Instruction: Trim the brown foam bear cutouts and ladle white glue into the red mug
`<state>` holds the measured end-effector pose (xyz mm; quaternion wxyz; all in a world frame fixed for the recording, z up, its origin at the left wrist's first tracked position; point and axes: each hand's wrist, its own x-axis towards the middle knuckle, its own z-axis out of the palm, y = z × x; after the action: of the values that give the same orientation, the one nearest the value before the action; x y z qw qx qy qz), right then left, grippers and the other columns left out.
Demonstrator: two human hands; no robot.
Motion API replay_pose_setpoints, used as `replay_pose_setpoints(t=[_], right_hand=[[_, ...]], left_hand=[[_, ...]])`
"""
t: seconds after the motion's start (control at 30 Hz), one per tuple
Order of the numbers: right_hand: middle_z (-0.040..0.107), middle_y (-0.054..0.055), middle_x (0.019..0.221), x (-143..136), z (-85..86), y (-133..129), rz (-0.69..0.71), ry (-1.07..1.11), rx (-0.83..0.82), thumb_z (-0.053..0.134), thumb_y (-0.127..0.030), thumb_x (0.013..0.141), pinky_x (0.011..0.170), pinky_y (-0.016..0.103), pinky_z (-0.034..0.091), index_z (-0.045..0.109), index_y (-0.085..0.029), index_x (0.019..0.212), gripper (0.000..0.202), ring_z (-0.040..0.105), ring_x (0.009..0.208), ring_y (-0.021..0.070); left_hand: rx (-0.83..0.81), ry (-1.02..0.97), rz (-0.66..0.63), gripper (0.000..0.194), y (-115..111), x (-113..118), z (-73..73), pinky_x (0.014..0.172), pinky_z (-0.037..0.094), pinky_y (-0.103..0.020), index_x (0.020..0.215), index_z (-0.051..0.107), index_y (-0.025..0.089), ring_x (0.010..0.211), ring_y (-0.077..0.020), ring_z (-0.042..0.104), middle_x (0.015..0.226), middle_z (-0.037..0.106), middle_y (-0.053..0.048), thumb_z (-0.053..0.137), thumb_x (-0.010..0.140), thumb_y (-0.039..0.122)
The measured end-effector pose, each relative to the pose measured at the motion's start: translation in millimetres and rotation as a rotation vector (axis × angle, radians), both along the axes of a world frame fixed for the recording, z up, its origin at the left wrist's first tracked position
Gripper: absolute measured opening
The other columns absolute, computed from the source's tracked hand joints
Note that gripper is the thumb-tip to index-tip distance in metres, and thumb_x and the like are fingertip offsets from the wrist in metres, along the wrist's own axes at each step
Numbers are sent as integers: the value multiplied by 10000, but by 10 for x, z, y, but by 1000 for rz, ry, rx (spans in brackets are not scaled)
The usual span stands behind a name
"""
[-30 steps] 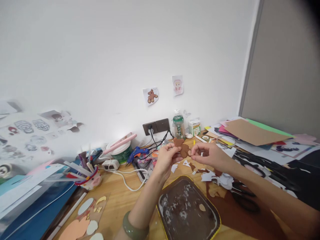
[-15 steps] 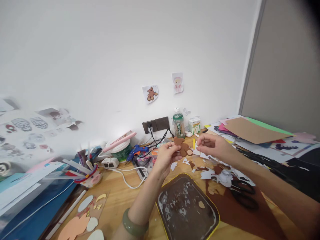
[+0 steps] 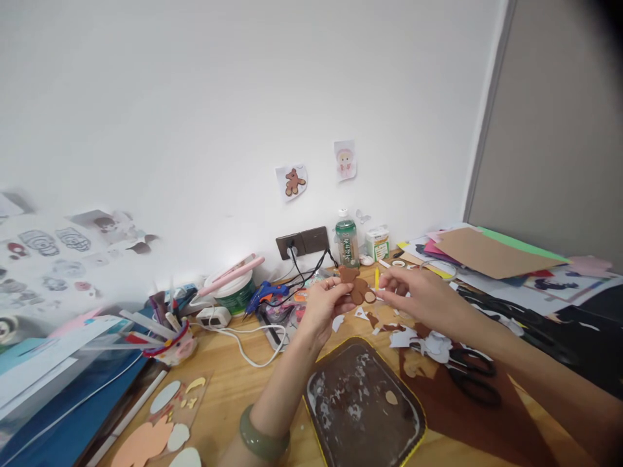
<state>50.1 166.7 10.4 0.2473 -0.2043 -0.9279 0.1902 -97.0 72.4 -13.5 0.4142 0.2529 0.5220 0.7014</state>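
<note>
My left hand (image 3: pixel 325 303) pinches a brown bear cutout (image 3: pixel 351 284) between thumb and fingers, raised above the desk. One foot of the bear carries a pale oval (image 3: pixel 370 297). Close by on the right is my right hand (image 3: pixel 402 287), its fingertips drawn together beside that foot. Whether it touches the foot, or holds anything small, I cannot make out. Below the hands lies a dark tray (image 3: pixel 335 447) with a yellow rim and whitish smears. A small tan oval piece (image 3: pixel 391 397) rests in it.
Black-handled scissors (image 3: pixel 474 376) and paper scraps (image 3: pixel 433 345) lie right of the tray on brown sheet (image 3: pixel 462 421). Behind stand a green-labelled bottle (image 3: pixel 346 240) and a blue glue gun (image 3: pixel 265 295). Left are a pen cup (image 3: pixel 178 347) and peach cutouts (image 3: pixel 143 444).
My right hand has moved left and slightly down, bringing its fingertips up to the bear's pale foot. My left hand keeps the bear cutout in nearly the same place.
</note>
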Motion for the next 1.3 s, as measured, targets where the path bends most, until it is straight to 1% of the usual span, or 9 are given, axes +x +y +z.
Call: replay_pose_setpoints(t=[0.13,0.23,0.4,0.53,0.7,0.8,0.9,1.1,1.3], right_hand=[[611,-9,721,-43,-23,-54,13,117,-86,539,-338,715,568,245,403,503,-218,818,162,571,628,149],[609,-12,710,-72,-86,-70,55,157,-162,535,-306,724,591,252,423,522,-216,790,113,578,640,148],[611,-10,699,-96,-149,-9,103,244,-372,549,-284,718,621,252,445,533,-196,737,92,586,662,145],[611,-10,665,-107,-167,19,167,271,-520,543,-276,725,612,252,453,524,-187,749,94,591,650,145],[607,-10,643,-104,-160,14,155,215,-441,538,-275,733,603,248,435,565,-184,697,101,578,640,143],[616,-9,687,-105,-159,18,150,217,-402,544,-279,729,630,253,438,571,-192,719,92,579,667,146],[622,-6,738,-109,-162,26,163,227,-405,550,-278,723,654,254,449,569,-197,752,88,582,700,147],[630,1,719,-106,-169,55,175,217,-457,557,-276,715,655,260,459,566,-188,742,92,597,700,153],[623,13,727,-57,-85,181,130,227,-456,593,-328,692,628,266,451,583,-172,709,157,582,698,160]], left_hand=[[22,-12,-5,168,14,55,-24,464,449,-160,663,568,112,475,-68,546,592,609,-23,677,562,190],[51,-36,18,170,35,135,-57,465,443,-154,680,576,114,490,-63,544,605,603,-10,673,574,203],[112,-95,149,250,68,283,-99,548,454,-153,803,554,132,583,-61,576,748,637,-15,665,581,161],[175,-110,222,281,70,317,-101,598,457,-181,801,543,129,595,-75,584,724,645,-17,680,556,143],[215,-99,247,256,63,307,-107,593,448,-188,769,556,113,568,-76,573,651,634,-3,683,548,144],[228,-105,256,250,59,320,-101,589,448,-189,774,565,104,574,-81,578,671,644,-14,678,556,148],[254,-125,250,246,52,334,-90,586,454,-195,791,567,99,578,-87,584,691,651,-24,668,572,149],[269,-148,220,221,47,336,-80,556,451,-174,780,576,92,564,-78,583,685,652,-25,663,579,123],[279,-170,228,225,51,312,-62,626,473,-189,787,585,99,637,-94,607,740,660,-33,665,578,110]])
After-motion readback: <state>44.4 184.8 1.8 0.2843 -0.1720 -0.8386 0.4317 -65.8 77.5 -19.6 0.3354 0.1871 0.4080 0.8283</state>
